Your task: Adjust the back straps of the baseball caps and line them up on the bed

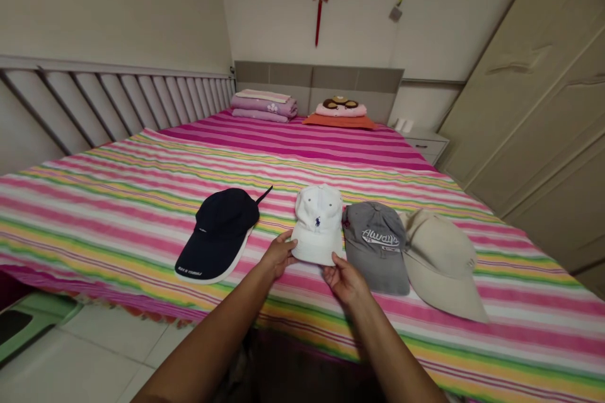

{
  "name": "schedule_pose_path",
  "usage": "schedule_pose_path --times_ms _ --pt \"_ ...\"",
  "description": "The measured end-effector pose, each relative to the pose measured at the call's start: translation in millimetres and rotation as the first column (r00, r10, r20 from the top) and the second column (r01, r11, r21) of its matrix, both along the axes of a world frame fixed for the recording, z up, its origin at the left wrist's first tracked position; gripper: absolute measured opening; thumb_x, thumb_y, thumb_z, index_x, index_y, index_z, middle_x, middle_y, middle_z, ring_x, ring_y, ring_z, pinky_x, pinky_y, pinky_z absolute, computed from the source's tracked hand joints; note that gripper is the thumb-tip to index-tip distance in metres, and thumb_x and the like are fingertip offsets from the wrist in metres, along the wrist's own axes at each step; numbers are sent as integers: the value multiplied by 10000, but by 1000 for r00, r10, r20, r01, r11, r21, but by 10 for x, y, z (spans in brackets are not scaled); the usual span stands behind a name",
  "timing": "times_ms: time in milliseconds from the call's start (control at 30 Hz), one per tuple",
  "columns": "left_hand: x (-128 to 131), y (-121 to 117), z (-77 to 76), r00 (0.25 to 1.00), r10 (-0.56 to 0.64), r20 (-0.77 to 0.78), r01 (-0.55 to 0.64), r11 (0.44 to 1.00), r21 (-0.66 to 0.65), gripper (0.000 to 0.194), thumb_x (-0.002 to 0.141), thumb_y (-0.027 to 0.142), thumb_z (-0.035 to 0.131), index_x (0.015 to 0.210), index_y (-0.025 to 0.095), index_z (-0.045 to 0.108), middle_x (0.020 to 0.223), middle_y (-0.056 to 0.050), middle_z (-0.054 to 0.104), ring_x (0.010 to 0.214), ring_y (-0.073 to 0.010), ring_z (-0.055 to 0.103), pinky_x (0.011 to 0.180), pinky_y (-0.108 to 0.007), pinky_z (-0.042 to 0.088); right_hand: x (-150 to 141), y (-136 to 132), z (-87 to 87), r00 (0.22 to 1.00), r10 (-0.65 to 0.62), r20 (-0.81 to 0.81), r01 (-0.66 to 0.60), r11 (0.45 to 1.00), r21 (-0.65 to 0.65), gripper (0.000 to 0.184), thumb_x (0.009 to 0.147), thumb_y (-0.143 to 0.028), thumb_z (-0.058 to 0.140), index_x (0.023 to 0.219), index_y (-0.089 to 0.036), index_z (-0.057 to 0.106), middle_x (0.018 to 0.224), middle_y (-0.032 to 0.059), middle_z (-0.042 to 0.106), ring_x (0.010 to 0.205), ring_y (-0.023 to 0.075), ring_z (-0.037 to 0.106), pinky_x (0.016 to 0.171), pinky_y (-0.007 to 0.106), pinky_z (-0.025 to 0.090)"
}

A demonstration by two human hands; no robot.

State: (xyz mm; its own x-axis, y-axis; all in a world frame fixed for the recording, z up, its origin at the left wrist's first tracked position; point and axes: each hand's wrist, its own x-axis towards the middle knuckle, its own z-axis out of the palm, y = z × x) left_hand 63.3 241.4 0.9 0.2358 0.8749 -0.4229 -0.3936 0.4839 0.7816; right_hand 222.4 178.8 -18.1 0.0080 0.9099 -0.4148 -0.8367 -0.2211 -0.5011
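Observation:
A white baseball cap [317,220] with a small dark blue emblem sits in front of me over the striped bed cover, brim towards me. My left hand [280,254] pinches the left side of its brim, thumb on top. At the brim's right corner, my right hand [345,277] grips with thumb and curled fingers. To the left lies a navy cap [225,220] with a white brim edge, its strap sticking out at the back. A grey cap [378,242] with white lettering rests just right of the white one. Beside that, a beige cap [439,258] touches or overlaps the grey one.
The caps are on a wide bed with a striped cover [142,201]. Folded purple bedding [263,107] and an orange-and-pink stack [339,114] stand by the headboard [274,77]. A white railing [142,91] runs along the left. A green stool [40,315] stands at lower left.

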Motion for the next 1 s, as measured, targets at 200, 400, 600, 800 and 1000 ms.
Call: schedule_pose_path --times_ms 200,400,600,800,1000 --pt "26 -123 21 993 -20 -112 23 999 28 410 682 144 627 1077 197 530 819 -52 629 634 -144 585 649 -326 463 4 -81 -24 999 -41 15 42 999 -34 139 764 -76 581 678 -172 530 495 -34 648 385 87 583 436 185 519" --pt "51 -214 63 975 -31 -221 46 997 65 390 693 165 613 1072 174 525 633 -12 588 487 -110 520 585 -309 453 -27 -165 6 994 -97 41 100 992 -79 151 784 -58 546 679 -167 537 529 -16 671 420 103 609 442 202 535" --pt "75 -288 88 937 -37 -349 77 992 103 404 709 204 596 1099 158 501 592 -2 574 460 -106 500 550 -282 449 -63 -252 55 987 -121 104 131 987 -96 154 770 -63 574 670 -173 532 502 -33 657 416 89 601 460 183 538" --pt "-7 -337 99 820 -75 -568 201 966 162 370 744 261 540 1090 130 517 675 -43 612 543 -139 552 598 -301 468 -75 -398 132 975 -81 206 102 990 -95 133 777 -112 579 673 -175 526 508 -27 641 452 93 613 521 196 552" --pt "-134 -502 105 608 76 -790 318 889 330 462 677 316 606 1096 132 548 1053 -125 576 1027 -245 511 900 -345 356 -119 -759 131 906 -7 422 44 996 -77 159 696 -242 654 681 -145 529 597 54 648 548 146 634 537 262 540"
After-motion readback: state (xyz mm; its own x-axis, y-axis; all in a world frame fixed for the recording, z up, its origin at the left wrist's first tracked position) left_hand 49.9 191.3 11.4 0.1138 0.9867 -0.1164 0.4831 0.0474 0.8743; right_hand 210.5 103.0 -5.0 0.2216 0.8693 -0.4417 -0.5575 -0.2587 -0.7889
